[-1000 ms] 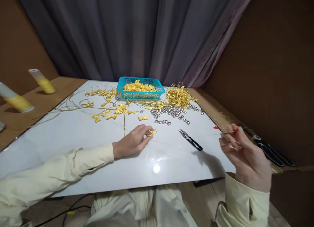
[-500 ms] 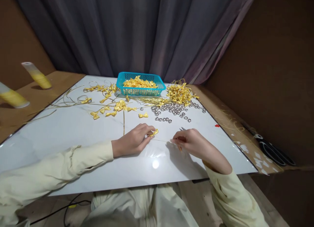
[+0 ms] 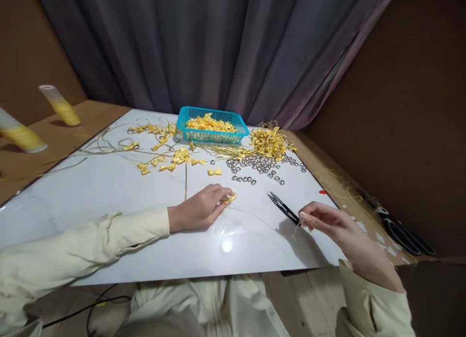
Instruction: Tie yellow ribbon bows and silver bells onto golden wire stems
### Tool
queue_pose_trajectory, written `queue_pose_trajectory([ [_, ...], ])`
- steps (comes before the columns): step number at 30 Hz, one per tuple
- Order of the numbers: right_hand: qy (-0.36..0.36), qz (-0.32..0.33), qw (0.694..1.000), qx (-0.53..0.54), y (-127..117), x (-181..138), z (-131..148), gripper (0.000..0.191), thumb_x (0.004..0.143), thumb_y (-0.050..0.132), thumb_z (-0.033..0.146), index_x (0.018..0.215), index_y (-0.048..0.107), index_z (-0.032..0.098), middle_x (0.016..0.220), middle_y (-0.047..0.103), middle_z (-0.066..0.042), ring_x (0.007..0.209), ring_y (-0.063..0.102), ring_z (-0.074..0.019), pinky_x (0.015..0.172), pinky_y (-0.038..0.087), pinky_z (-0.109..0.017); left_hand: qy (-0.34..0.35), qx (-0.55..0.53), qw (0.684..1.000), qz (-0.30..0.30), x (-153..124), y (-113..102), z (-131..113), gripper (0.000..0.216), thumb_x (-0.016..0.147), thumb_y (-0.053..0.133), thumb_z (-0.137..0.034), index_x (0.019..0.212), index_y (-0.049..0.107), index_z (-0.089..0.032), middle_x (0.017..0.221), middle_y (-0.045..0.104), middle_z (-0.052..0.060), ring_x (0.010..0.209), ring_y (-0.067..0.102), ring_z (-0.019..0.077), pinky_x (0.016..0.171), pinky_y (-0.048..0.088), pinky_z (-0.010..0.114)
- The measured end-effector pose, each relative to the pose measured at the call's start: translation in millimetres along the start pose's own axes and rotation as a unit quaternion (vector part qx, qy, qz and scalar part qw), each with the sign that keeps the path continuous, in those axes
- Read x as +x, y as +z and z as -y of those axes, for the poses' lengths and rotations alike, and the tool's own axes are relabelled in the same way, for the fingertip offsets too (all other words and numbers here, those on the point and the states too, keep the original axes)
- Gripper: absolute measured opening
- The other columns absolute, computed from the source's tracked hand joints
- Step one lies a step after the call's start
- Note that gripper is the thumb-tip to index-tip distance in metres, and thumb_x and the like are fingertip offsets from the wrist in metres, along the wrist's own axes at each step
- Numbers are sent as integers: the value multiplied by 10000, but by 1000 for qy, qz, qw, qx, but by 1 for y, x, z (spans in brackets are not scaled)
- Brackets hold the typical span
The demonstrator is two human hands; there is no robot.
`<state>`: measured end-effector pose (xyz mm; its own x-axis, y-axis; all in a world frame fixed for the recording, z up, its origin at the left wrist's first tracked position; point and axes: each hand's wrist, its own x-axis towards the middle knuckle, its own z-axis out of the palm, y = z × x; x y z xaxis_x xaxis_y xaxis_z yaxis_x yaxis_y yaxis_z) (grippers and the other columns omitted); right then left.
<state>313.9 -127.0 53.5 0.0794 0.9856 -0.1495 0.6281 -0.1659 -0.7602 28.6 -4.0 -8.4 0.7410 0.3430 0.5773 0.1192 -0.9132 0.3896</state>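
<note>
a: right, where is the yellow bow [image 3: 229,198] found?

b: low at the worktop [image 3: 156,259], near its middle, at the fingertips of the left hand [image 3: 202,208]. it is clamped there between thumb and fingers, and part of it is covered by them.

a: and which way is it laid?

b: on a slant, by the look of it: the visible end is pointed right and slightly away from the body. by the left hand it is held outright; the right hand [image 3: 335,225] is placed well apart, to the right and a little nearer the front edge.

a: anything strung between them?

b: a thin thread [image 3: 251,214], seen curving from just below the bow toward the right hand, slack rather than taut.

a: the right grip, then?

b: thumb and fingertips are seen close together by the handle end of the black snips [image 3: 284,208]. whether thread is pinched there, or the handle touched, cannot be told.

a: and the snips?

b: laid on the worktop between the hands, blade tips aimed far-left, handle end toward the right hand.
</note>
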Motion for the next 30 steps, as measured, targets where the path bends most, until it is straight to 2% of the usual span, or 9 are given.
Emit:
queue_pose_trajectory([
  [3,-2,-72,991,113,4,-5,-8,307,753,641,481,717,596,179,771,618,-56,753,555,-168,690,438,-269,-5,-1,1000,2,0,0,0,172,884,422,-108,1049,446,-149,870,558,73,799,528,175,702,479,311],
  [5,-13,-85,980,179,9,-5,-6,276,746,666,447,709,597,182,795,638,-64,795,576,-180,732,446,-285,-3,-2,1000,3,-1,0,1,174,884,421,-111,1052,446,-148,861,555,73,797,527,179,699,478,313],
  [10,-13,-26,967,254,28,10,18,278,734,686,425,681,595,168,696,659,-65,694,601,-171,667,452,-285,6,-7,1000,11,-1,1,1,189,881,422,-115,1067,438,-147,869,551,78,804,526,183,699,480,315],
  [15,-18,27,942,333,49,27,33,254,704,718,288,588,529,163,618,632,-19,564,558,-111,574,430,-243,10,-4,1000,13,0,0,-1,178,886,411,-112,1059,441,-140,866,558,83,805,527,187,698,476,311],
  [19,-50,42,944,324,57,36,36,297,737,684,247,566,456,165,587,599,5,461,477,-70,492,379,-225,20,4,1000,9,0,1,0,177,889,410,-107,1062,440,-126,889,573,98,813,527,191,706,471,315],
  [25,-77,84,961,254,61,42,56,312,724,686,249,708,378,199,602,596,39,404,446,-54,430,352,-202,25,-14,999,15,-1,1,1,185,894,424,-125,1078,432,-140,901,580,91,830,539,191,724,480,327],
  [30,-98,116,963,223,65,49,65,266,749,607,186,802,348,219,595,593,48,420,436,-56,402,339,-176,34,-22,999,20,0,1,0,192,902,410,-124,1092,431,-143,954,588,105,859,540,195,734,482,334],
])
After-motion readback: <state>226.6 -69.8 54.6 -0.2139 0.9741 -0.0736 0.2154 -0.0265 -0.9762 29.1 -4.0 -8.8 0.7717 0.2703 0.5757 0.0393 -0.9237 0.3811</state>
